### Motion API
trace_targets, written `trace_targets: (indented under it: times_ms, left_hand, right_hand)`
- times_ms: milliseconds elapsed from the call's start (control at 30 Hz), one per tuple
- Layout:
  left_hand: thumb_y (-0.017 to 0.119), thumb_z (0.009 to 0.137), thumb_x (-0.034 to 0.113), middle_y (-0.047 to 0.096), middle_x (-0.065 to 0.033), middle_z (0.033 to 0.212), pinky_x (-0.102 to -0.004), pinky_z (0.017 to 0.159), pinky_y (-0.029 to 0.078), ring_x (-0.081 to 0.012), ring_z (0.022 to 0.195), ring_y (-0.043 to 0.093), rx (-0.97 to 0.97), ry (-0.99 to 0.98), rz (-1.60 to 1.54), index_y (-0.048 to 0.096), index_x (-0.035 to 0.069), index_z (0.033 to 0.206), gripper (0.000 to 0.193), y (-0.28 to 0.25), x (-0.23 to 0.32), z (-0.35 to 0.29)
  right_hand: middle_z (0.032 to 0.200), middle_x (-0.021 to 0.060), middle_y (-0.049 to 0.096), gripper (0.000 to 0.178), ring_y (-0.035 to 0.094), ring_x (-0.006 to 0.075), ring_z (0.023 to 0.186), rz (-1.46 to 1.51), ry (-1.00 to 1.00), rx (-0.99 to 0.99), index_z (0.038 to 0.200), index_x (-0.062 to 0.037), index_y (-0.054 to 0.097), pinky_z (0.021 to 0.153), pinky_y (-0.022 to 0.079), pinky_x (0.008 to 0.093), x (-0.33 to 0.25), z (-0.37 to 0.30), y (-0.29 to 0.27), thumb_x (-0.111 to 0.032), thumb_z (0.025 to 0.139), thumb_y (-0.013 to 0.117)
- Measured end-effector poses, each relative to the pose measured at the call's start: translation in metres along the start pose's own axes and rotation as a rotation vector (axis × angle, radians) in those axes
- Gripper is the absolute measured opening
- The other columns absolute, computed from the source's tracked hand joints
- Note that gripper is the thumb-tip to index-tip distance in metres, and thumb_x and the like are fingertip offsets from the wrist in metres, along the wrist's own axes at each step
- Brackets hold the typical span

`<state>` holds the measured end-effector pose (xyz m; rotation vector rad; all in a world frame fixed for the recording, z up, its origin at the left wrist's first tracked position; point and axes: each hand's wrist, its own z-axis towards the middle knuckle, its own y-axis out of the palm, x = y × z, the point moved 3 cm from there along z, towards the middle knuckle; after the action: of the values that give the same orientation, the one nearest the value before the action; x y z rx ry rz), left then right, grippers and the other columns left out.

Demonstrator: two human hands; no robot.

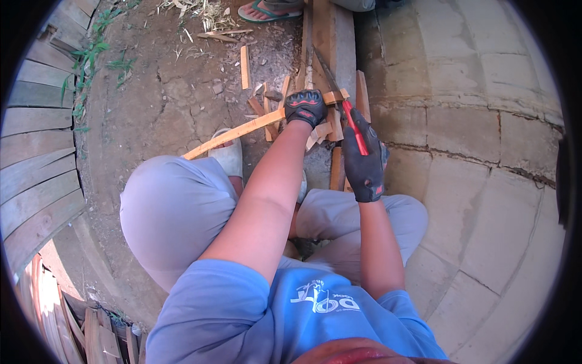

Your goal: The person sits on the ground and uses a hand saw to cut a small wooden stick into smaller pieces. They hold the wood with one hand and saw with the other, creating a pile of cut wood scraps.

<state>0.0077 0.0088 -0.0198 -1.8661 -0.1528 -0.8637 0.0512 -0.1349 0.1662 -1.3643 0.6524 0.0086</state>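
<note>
My left hand [305, 107], in a black glove with red marks, is closed around a long narrow wood strip [237, 133]. The strip slants from beside my left knee up to the right, and its short end sticks out past the glove. In my right hand [365, 167], also gloved, is the red handle of a hand saw [356, 134]. Its dark, tapering blade points away from me and crosses the strip's short end, just right of my left hand; the teeth are too small to make out. Cut wood pieces [320, 134] lie beneath the strip.
A thick wooden beam [333, 45] runs away from me under the work. Another person's sandalled foot [267, 12] is at the far end. Loose wood offcuts [245, 67] and shavings lie on the dirt. Concrete blocks [461, 133] form the right side; a plank fence [36, 145] stands left.
</note>
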Motion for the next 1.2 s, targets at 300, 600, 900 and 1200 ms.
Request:
trace_targets:
  times_ms: [300, 600, 900, 1200]
  left_hand:
    - [0.06, 0.094, 0.027, 0.079, -0.0142, 0.101, -0.048, 0.08, 0.06, -0.0336, 0.095, 0.078, 0.13, 0.025, 0.075, 0.079, 0.013, 0.101, 0.025, 0.018, -0.01, 0.005]
    - [0.061, 0.093, 0.027, 0.079, -0.0132, 0.1, -0.0463, 0.082, 0.06, -0.0328, 0.095, 0.078, 0.17, 0.012, 0.054, 0.078, 0.013, 0.099, 0.023, 0.015, -0.009, -0.002]
    - [0.066, 0.092, 0.039, 0.079, -0.0169, 0.108, -0.0482, 0.088, 0.06, -0.0346, 0.103, 0.077, 0.023, 0.01, 0.021, 0.078, 0.012, 0.11, 0.034, 0.005, -0.004, 0.003]
    - [0.06, 0.093, 0.028, 0.078, -0.0188, 0.112, -0.0493, 0.09, 0.06, -0.0375, 0.105, 0.076, -0.039, -0.015, 0.03, 0.079, 0.011, 0.113, 0.033, 0.006, -0.006, 0.008]
  right_hand:
    - [0.131, 0.0203, 0.075, 0.039, 0.074, 0.0342, 0.117, 0.057, 0.251, -0.1, 0.141, -0.0071, 0.069, 0.097, 0.058, 0.0432, -0.015, -0.104, -0.09, -0.014, 0.103, 0.068]
    - [0.131, 0.0205, 0.074, 0.039, 0.074, 0.0346, 0.118, 0.08, 0.186, -0.077, 0.14, -0.0063, 0.069, 0.098, 0.057, 0.0432, -0.005, -0.075, -0.068, -0.017, 0.103, 0.068]
    - [0.134, 0.019, 0.072, 0.04, 0.069, 0.0407, 0.122, 0.164, -0.047, 0.032, 0.144, -0.0144, 0.067, 0.1, 0.055, 0.0475, 0.016, 0.025, 0.03, -0.023, 0.105, 0.062]
    - [0.133, 0.022, 0.073, 0.04, 0.07, 0.0365, 0.125, 0.188, 0.218, -0.05, 0.143, -0.0053, 0.066, 0.103, 0.054, 0.0433, 0.007, -0.08, -0.059, -0.016, 0.105, 0.065]
